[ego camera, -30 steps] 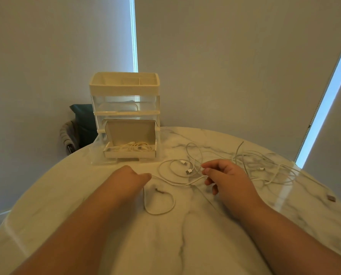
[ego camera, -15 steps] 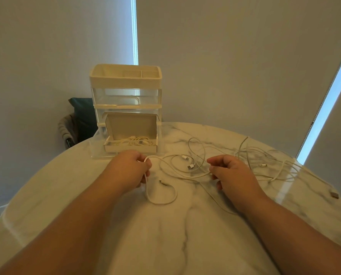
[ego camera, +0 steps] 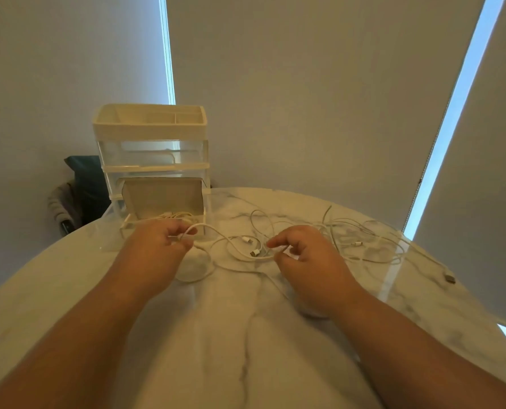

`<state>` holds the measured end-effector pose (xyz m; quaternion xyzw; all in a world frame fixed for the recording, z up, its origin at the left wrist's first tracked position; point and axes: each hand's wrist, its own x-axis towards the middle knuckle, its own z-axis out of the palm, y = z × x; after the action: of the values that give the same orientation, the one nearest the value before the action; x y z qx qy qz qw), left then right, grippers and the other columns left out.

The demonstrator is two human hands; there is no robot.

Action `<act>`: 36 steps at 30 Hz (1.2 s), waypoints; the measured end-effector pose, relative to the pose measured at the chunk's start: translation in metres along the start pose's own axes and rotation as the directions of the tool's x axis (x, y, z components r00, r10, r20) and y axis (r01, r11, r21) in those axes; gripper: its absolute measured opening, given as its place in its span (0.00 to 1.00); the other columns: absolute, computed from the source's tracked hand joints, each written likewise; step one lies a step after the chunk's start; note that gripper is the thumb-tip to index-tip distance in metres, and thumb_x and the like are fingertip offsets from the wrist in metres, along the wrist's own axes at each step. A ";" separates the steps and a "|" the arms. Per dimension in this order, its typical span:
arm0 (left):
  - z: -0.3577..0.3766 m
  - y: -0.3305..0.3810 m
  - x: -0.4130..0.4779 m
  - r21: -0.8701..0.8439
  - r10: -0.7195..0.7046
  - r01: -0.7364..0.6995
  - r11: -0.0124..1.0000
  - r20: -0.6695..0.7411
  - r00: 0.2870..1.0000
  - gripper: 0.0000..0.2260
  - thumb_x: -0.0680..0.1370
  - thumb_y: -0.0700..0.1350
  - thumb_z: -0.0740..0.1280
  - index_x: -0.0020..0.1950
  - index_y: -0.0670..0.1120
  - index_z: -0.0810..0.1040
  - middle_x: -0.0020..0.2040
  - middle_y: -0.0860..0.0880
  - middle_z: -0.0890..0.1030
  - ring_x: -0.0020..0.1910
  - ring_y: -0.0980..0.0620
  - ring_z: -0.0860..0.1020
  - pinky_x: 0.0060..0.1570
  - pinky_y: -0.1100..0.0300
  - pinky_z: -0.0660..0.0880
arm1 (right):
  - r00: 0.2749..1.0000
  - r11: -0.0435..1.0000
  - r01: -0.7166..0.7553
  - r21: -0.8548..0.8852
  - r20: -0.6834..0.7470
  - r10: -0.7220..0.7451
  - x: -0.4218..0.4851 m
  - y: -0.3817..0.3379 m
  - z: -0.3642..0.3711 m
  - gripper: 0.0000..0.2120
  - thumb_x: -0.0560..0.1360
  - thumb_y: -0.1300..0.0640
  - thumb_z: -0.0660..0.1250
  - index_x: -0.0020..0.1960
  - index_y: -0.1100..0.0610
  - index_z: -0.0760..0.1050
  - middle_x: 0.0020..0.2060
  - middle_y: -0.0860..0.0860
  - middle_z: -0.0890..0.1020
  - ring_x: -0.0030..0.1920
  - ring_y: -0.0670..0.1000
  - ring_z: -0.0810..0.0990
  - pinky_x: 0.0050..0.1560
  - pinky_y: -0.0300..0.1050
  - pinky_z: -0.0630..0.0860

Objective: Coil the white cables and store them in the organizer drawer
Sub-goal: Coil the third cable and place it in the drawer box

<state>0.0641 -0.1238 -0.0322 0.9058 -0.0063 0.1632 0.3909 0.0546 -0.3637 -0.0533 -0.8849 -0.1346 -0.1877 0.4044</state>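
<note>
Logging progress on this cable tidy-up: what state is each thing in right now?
left hand: pinches the held cable near its end.
right hand: pinches the held cable further along.
held cable: uncoiled, slack between the hands.
bottom drawer: open.
stored cable: coiled, inside the bottom drawer.
upper drawer: closed.
loose cables: uncoiled, tangled on the table.

Table (ego camera: 245, 335): glossy veined marble. Organizer (ego camera: 150, 132): smooth plastic, part clear, part cream. Cables (ego camera: 256, 252): smooth white plastic sheath.
</note>
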 end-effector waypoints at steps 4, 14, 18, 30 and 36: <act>-0.006 0.003 -0.006 0.003 0.068 -0.071 0.997 0.273 0.960 0.10 0.77 0.46 0.70 0.47 0.63 0.81 0.44 0.58 0.82 0.43 0.58 0.79 0.45 0.61 0.76 | 0.965 0.984 0.164 0.074 -0.219 -0.144 -0.007 -0.013 -0.008 0.09 0.75 0.60 0.68 0.50 0.48 0.81 0.52 0.38 0.78 0.56 0.36 0.74 0.55 0.23 0.65; -0.015 0.020 -0.018 -0.291 -0.066 0.215 0.932 0.448 0.892 0.31 0.70 0.66 0.58 0.36 0.38 0.82 0.37 0.40 0.84 0.37 0.41 0.82 0.44 0.50 0.80 | 0.854 0.903 0.428 0.037 -0.344 -0.390 -0.024 -0.036 -0.012 0.04 0.74 0.56 0.67 0.45 0.51 0.81 0.47 0.41 0.80 0.55 0.45 0.78 0.55 0.35 0.71; -0.026 0.020 -0.011 -0.011 -0.012 0.013 1.000 0.100 0.995 0.22 0.75 0.64 0.59 0.43 0.46 0.81 0.40 0.47 0.82 0.42 0.47 0.80 0.44 0.54 0.76 | 0.845 0.874 0.483 0.050 -0.288 -0.450 -0.031 -0.045 -0.008 0.04 0.73 0.56 0.68 0.43 0.54 0.82 0.44 0.45 0.80 0.52 0.46 0.78 0.53 0.36 0.71; 0.005 0.049 -0.044 -0.663 0.270 0.354 0.660 0.649 0.712 0.31 0.79 0.63 0.52 0.55 0.39 0.82 0.48 0.39 0.82 0.50 0.43 0.81 0.50 0.55 0.78 | 0.721 0.709 0.690 0.145 -0.053 -0.691 -0.048 -0.060 0.009 0.16 0.72 0.60 0.72 0.27 0.59 0.73 0.26 0.51 0.73 0.37 0.47 0.73 0.51 0.42 0.73; 0.005 0.043 -0.038 -0.870 0.477 0.386 0.308 0.492 0.728 0.21 0.72 0.54 0.71 0.53 0.37 0.82 0.51 0.37 0.81 0.55 0.42 0.80 0.54 0.51 0.77 | 0.749 0.799 0.573 0.184 0.278 -0.601 -0.053 -0.064 0.013 0.23 0.73 0.56 0.73 0.24 0.60 0.69 0.21 0.53 0.68 0.27 0.51 0.69 0.34 0.48 0.65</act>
<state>0.0236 -0.1614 -0.0161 0.4826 -0.2728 -0.2063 0.8063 -0.0145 -0.3174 -0.0418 -0.7973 -0.4781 -0.1520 0.3355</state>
